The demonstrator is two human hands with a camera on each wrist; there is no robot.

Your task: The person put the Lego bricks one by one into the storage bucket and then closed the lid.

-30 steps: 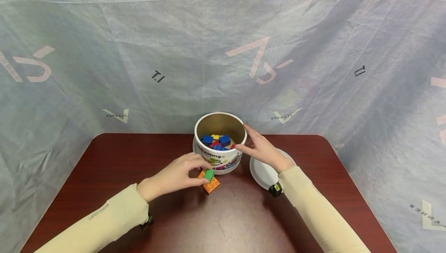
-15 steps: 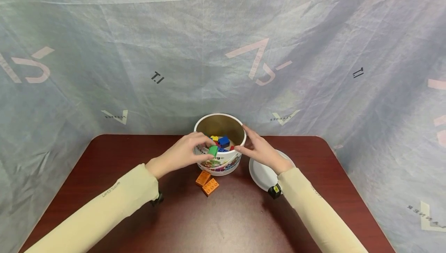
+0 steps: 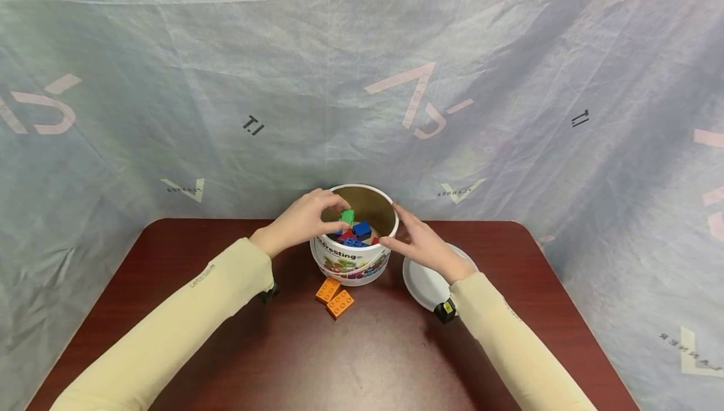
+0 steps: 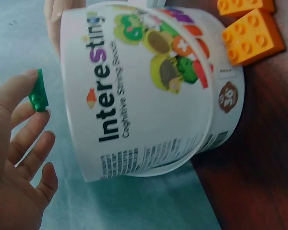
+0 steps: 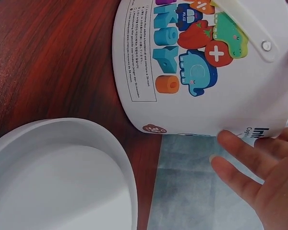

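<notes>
My left hand (image 3: 305,219) pinches a green toy brick (image 3: 347,217) between thumb and fingers over the mouth of a white printed bucket (image 3: 351,266). In the left wrist view the green brick (image 4: 38,93) shows close to the thumb tip, beside the bucket's rim. Against the bucket's right side rests my right hand (image 3: 427,247), its fingers spread and fairly straight, thumb at the near rim. In the right wrist view, fingers (image 5: 245,151) touch the bucket wall. Blue (image 3: 361,230) and red bricks lie inside the bucket; my left hand hides some of its interior.
Two orange bricks (image 3: 340,304) lie on the dark red table (image 3: 362,361) just in front of the bucket. A white round lid (image 3: 421,282) lies to its right, partly under my right forearm. Grey printed cloth (image 3: 317,84) hangs behind the table.
My left hand has lifted the green brick off the orange bricks and carried it up and away from me, over the bucket's opening. My right hand has stayed on the bucket.
</notes>
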